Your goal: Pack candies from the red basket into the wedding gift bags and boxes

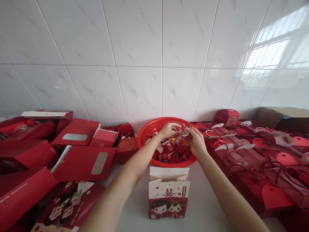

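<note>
Both of my hands are over a red plastic basket filled with candies in red wrappers. In my right hand, at the basket's right side, the fingers pinch a red wrapped candy with white lettering. My left hand reaches in over the middle, fingers curled together beside that candy; a bit of red wrapper shows at its fingertips, too small to name for sure. In front of the basket stands an upright paper gift box, its top flaps open, with two cartoon figures printed on it.
Red boxes are piled on the left, some lying on their sides. Closed red boxes with cord handles crowd the right. A brown cardboard carton sits at the far right, and a tiled wall rises behind everything.
</note>
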The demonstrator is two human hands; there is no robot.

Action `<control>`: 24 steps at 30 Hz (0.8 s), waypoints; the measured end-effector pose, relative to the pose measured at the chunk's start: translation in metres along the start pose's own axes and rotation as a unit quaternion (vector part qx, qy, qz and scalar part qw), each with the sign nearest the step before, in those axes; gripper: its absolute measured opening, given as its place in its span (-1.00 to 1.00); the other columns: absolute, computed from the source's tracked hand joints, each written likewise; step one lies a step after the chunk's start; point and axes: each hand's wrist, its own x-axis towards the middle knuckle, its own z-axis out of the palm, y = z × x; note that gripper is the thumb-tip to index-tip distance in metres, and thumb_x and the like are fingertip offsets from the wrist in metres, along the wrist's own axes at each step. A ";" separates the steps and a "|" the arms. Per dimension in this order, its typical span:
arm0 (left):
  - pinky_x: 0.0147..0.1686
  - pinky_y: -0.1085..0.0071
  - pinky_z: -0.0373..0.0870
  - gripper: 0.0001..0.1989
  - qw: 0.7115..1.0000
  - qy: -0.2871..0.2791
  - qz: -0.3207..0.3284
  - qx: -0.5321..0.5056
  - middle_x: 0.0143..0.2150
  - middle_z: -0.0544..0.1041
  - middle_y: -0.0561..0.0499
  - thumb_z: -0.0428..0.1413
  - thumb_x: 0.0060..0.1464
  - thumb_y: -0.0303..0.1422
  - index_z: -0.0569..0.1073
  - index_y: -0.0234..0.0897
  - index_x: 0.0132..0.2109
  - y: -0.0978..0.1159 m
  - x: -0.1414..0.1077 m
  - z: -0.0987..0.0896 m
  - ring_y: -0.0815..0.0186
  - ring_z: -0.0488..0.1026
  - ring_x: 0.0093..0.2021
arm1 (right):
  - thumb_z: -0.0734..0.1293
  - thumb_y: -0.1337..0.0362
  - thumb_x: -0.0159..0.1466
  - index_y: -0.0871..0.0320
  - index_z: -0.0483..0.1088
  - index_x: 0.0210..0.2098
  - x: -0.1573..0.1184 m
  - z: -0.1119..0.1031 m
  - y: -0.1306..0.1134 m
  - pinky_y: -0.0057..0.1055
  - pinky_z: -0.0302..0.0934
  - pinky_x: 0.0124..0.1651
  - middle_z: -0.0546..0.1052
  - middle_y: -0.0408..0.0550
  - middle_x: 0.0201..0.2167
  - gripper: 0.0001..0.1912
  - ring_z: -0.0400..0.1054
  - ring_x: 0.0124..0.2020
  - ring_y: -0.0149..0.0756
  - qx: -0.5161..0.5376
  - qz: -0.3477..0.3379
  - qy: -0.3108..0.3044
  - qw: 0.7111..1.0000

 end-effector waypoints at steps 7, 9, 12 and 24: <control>0.00 0.27 0.43 -0.58 0.976 0.047 0.042 -0.209 -0.19 0.62 -0.05 0.38 -0.08 -0.36 0.55 -0.35 -0.04 0.008 -0.004 -0.004 0.28 0.55 -0.15 | 0.56 0.22 -0.13 0.10 0.41 -0.47 0.000 0.000 0.002 -0.46 0.33 -0.55 0.52 -0.20 -0.51 -0.70 0.41 -0.47 -0.33 0.003 -0.005 -0.006 1.000; 0.04 0.24 0.41 -0.61 0.969 0.053 0.039 -0.238 -0.14 0.62 -0.07 0.39 -0.11 -0.35 0.56 -0.35 -0.09 0.010 -0.005 -0.004 0.25 0.54 -0.09 | 0.58 0.23 -0.16 0.11 0.43 -0.46 -0.001 0.001 0.002 -0.46 0.36 -0.52 0.52 -0.21 -0.51 -0.68 0.41 -0.46 -0.34 0.005 -0.006 -0.006 1.000; 0.08 0.21 0.38 -0.62 0.963 0.040 0.044 -0.261 -0.14 0.62 -0.06 0.42 -0.18 -0.30 0.57 -0.36 -0.18 0.011 -0.005 -0.003 0.23 0.54 -0.08 | 0.61 0.25 -0.20 0.12 0.47 -0.44 -0.002 0.001 0.001 -0.45 0.41 -0.49 0.55 -0.20 -0.45 -0.64 0.43 -0.42 -0.34 0.004 -0.008 -0.013 1.000; 0.06 0.25 0.38 -0.64 0.964 -0.006 0.059 -0.258 -0.18 0.66 -0.06 0.41 -0.19 -0.29 0.62 -0.36 -0.21 0.014 -0.009 -0.003 0.20 0.55 -0.10 | 0.62 0.24 -0.18 0.11 0.45 -0.44 -0.001 0.000 0.003 -0.35 0.52 -0.36 0.52 -0.20 -0.45 -0.64 0.45 -0.36 -0.29 0.006 0.008 -0.042 0.999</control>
